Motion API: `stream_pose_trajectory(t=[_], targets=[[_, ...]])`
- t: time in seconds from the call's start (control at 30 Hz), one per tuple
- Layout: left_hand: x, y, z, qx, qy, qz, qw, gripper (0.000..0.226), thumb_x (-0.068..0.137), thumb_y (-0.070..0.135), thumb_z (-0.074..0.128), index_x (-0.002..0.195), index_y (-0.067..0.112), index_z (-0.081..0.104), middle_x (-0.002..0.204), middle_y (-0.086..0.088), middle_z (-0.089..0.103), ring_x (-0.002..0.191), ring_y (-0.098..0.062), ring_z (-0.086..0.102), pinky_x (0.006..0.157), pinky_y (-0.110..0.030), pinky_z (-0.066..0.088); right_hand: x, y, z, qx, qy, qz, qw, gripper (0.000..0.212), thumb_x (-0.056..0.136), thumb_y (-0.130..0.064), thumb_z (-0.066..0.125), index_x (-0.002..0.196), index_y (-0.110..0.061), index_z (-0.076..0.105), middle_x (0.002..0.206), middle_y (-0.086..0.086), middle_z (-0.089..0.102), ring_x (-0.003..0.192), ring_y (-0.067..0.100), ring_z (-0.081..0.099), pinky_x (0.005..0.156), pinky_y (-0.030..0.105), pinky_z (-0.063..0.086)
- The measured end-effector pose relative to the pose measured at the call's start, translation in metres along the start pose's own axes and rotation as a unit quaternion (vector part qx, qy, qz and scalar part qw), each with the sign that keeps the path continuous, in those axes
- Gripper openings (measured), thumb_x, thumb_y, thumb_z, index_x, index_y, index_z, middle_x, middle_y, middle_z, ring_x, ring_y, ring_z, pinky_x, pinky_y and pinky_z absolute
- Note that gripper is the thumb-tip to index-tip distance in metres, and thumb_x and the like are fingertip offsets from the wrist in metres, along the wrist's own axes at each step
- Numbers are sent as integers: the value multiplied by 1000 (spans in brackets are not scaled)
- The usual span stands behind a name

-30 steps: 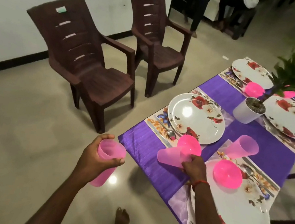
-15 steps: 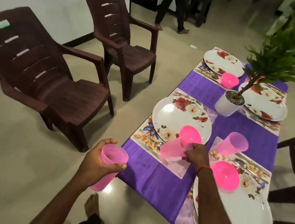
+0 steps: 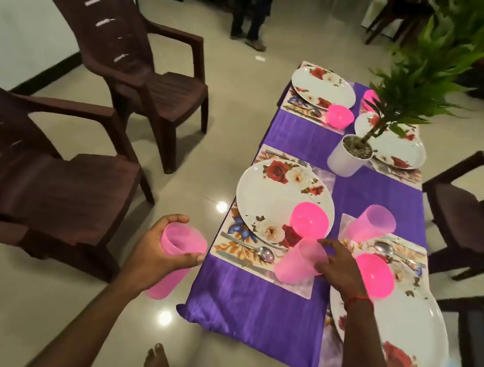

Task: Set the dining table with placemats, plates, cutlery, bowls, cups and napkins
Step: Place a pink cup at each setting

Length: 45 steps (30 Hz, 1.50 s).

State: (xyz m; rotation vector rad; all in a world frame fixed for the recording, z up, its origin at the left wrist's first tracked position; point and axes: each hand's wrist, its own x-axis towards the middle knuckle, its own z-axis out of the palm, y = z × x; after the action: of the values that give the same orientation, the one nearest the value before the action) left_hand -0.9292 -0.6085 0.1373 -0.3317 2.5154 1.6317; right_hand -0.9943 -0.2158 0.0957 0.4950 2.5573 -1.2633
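Two pink cups in hand, one going down at the left setting.
Your right hand [image 3: 338, 266] pinches the rim of the tilted pink cup [image 3: 297, 264] at the placemat's [image 3: 236, 246] near corner, tight between the pink bowl [image 3: 310, 221] and the spoon [image 3: 266, 253]. Your left hand [image 3: 159, 254] wraps the spare pink cup [image 3: 184, 245] off the table, over open floor. Mind the tablecloth [image 3: 248, 305] edge nearby.

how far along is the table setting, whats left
Done: four settings have placemats, plates and pink bowls; one standing cup at the near right. In hand: the right hand holds a tilted cup at the near left setting; the left hand grips another cup. Left: cups for both far settings; napkins unclear.
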Motion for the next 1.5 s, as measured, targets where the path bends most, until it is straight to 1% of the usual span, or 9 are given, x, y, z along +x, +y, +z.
stream_pose_trajectory(t=[0.1, 0.23, 0.33, 0.47, 0.7, 0.93, 1.1, 1.27, 1.5], targets=[[12, -2, -1, 7, -31, 12, 999, 104, 39, 72, 83, 132, 37, 52, 124, 14, 56, 104, -18, 59, 76, -35, 57, -14, 3, -6, -32, 45, 18, 998, 26, 77, -15, 68, 101, -21, 72, 97, 11, 73, 89, 34, 70, 61, 29, 55], [20, -1, 7, 10, -56, 26, 998, 96, 47, 57, 87, 133, 34, 51, 120, 16, 55, 101, -16, 59, 70, -28, 53, -23, 3, -5, -93, 98, 12, 991, 27, 88, -13, 66, 113, -9, 75, 108, 13, 74, 97, 32, 67, 89, 37, 51], [20, 3, 14, 12, -73, 33, 997, 92, 48, 55, 87, 131, 37, 50, 116, 27, 51, 99, -14, 58, 68, -25, 52, -28, 3, 2, -106, 129, 2, 986, 28, 93, -11, 62, 118, -8, 73, 114, 14, 73, 102, 33, 67, 94, 39, 50], [25, 8, 18, 23, -79, 36, 996, 92, 48, 58, 86, 130, 38, 49, 116, 24, 52, 99, -13, 59, 69, -25, 53, -30, 3, 11, -97, 159, -15, 982, 26, 97, -13, 60, 119, -6, 73, 114, 15, 73, 103, 35, 67, 96, 39, 48], [39, 18, 28, 38, -81, 31, 996, 86, 50, 57, 86, 126, 40, 49, 115, 27, 53, 98, -15, 60, 70, -26, 54, -24, 5, 15, -51, 143, 10, 988, 29, 101, -20, 57, 124, -10, 70, 117, 12, 73, 104, 33, 67, 97, 40, 49], [45, 16, 37, 37, -76, 13, 996, 91, 48, 58, 86, 129, 37, 50, 115, 24, 54, 98, -18, 60, 74, -32, 57, -10, -12, -9, -98, 33, 2, 995, 41, 93, -29, 69, 133, -19, 63, 123, 4, 68, 107, 23, 62, 95, 32, 46], [58, 17, 27, 36, -93, 13, 995, 100, 41, 69, 86, 129, 38, 51, 117, 26, 54, 98, -18, 61, 68, -26, 53, 5, -50, -12, -223, 64, -67, 970, 46, 91, -42, 70, 134, -29, 61, 129, 2, 68, 120, 31, 58, 104, 47, 40], [91, 18, 3, 27, -118, 39, 992, 118, 28, 90, 77, 132, 40, 50, 120, 22, 54, 101, -16, 60, 72, -28, 56, 11, -111, 24, -201, 93, -130, 966, 40, 93, -43, 67, 131, -30, 63, 130, -2, 66, 125, 26, 54, 108, 46, 32], [140, 15, -52, -22, -129, 92, 987, 108, 37, 75, 86, 132, 33, 54, 126, 21, 57, 110, -11, 60, 79, -20, 53, 16, -197, 109, -173, 9, -162, 971, 37, 95, -44, 63, 130, -31, 64, 133, -6, 64, 127, 21, 50, 109, 44, 34]])
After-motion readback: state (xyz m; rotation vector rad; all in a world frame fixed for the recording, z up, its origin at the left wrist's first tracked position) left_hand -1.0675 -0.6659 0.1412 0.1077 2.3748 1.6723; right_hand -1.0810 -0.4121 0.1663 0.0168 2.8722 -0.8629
